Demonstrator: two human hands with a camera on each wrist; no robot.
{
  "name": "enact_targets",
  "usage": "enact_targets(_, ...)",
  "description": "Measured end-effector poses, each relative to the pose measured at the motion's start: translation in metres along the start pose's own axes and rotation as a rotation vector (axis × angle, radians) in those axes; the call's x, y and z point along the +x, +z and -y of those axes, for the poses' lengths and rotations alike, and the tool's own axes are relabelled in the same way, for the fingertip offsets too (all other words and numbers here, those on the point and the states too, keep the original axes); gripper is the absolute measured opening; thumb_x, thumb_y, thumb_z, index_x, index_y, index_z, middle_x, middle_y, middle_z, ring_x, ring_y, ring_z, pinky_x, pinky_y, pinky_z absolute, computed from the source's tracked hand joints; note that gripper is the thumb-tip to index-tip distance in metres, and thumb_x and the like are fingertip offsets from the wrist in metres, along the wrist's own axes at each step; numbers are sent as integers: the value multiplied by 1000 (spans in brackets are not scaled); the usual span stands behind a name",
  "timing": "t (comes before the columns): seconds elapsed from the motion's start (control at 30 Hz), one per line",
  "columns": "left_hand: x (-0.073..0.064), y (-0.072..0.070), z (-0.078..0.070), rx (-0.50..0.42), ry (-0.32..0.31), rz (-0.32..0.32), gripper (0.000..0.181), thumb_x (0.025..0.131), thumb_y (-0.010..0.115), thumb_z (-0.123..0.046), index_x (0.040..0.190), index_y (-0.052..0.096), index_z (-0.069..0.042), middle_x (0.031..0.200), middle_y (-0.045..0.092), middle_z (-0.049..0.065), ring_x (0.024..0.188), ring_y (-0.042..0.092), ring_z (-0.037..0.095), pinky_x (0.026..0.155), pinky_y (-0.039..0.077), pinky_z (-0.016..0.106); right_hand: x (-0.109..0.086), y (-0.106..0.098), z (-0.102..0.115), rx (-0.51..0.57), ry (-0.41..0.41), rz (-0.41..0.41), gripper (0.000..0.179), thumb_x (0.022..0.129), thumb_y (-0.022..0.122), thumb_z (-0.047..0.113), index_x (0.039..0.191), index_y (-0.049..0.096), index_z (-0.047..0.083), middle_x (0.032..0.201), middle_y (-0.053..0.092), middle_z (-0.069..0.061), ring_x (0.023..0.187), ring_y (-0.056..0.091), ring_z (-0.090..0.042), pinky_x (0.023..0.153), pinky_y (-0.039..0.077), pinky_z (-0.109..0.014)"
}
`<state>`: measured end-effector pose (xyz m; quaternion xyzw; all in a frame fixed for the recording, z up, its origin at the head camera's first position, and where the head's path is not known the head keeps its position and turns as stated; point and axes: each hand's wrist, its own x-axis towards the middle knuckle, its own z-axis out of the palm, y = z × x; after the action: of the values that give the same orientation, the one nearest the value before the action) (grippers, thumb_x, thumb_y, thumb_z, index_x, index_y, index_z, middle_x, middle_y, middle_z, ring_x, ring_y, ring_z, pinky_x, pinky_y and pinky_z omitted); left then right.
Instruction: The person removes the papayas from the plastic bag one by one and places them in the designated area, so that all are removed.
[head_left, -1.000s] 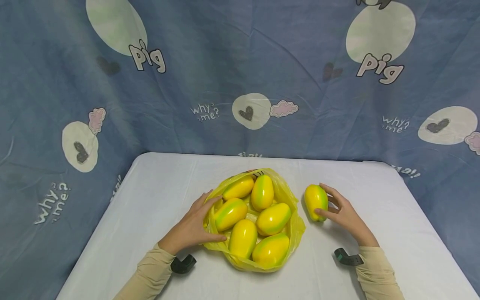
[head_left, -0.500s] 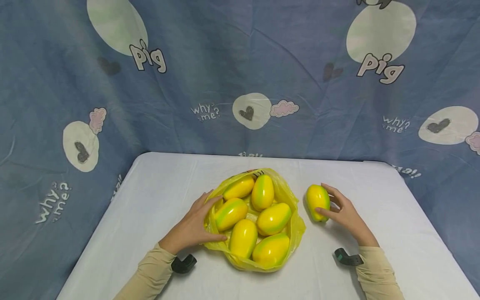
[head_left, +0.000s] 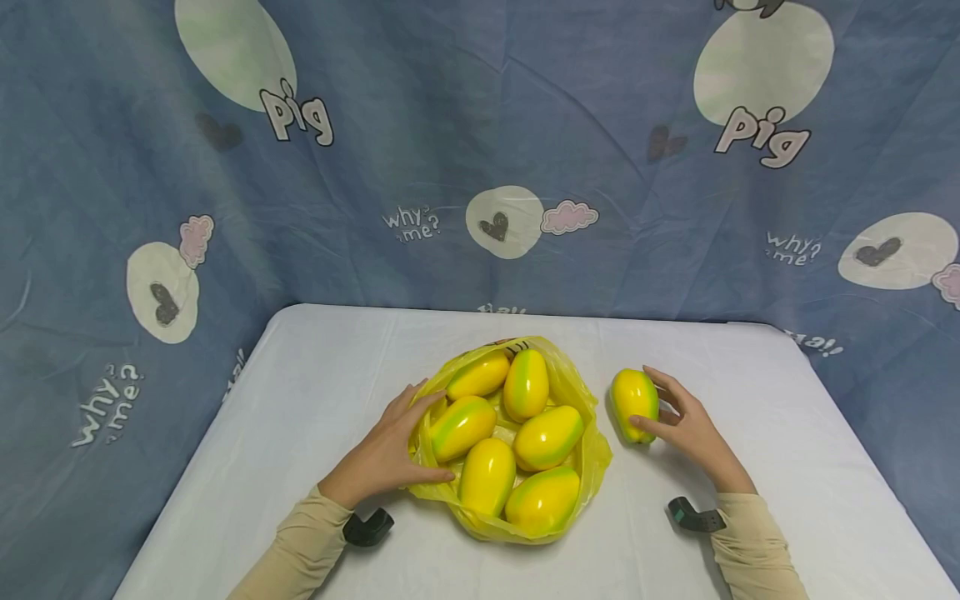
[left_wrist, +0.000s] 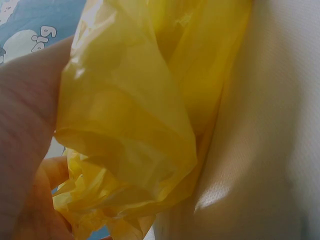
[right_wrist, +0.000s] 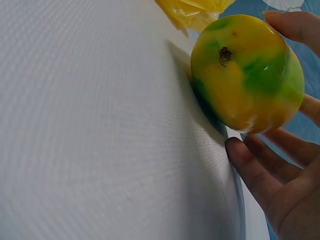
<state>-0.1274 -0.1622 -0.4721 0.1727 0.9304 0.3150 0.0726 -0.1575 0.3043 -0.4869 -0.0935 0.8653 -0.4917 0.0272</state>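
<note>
Beyond, blue curtain (head_left: 450, 100); left hand (head_left: 387, 448) apparently tight on yellow bag (head_left: 597, 454), right hand (head_left: 686, 427) in pinch on mango (head_left: 631, 395).

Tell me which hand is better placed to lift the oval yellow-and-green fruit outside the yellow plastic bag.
Right, most likely: the right hand grips that glossy fruit, while the left hand holds the yellow plastic bag on the side away from it.

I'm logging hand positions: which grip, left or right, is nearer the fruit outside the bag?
Right. The right grip holds that fruit; the left grip is across the bag from it, touching the bag's left side.
</note>
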Motion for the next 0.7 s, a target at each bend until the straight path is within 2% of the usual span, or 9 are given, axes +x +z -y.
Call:
enact_targets(0.3,-1,1,1,-12,-1,3,115,67,87,-70,161,33,-33,174,16,10,160,14,43,116,32,74,0,0,-1,2,-23,-4,82,92,80,18,160,35,7,159,45,-20,143,45,-42,97,43,-3)
enact_targets(0.37,-1,1,2,-16,-1,4,114,67,86,-70,161,33,-33,174,16,9,160,13,42,116,32,74,0,0,-1,3,-29,-8,82,92,80,17,160,35,7,158,45,-20,144,44,-39,98,42,-2)
enact_targets(0.47,-1,1,2,-19,-1,5,114,67,86,-71,161,33,-33,174,15,10,160,13,42,115,32,74,0,0,0,0,-40,-18,82,92,80,17,159,35,6,159,44,-20,145,44,-29,100,40,-1)
enact_targets(0.6,-1,1,2,-19,-1,6,114,68,86,-71,161,33,-34,174,15,10,160,13,42,115,32,74,-1,-2,2,-28,-35,-27,82,92,79,18,160,35,6,163,40,-19,150,39,-31,112,48,-26)
enact_targets(0.7,-1,0,2,-23,-2,8,114,68,86,-70,161,33,-34,174,15,10,160,12,42,116,32,75,-2,-3,6,-54,-33,-42,81,93,78,19,160,34,6,164,38,-19,150,35,-42,111,49,-28)
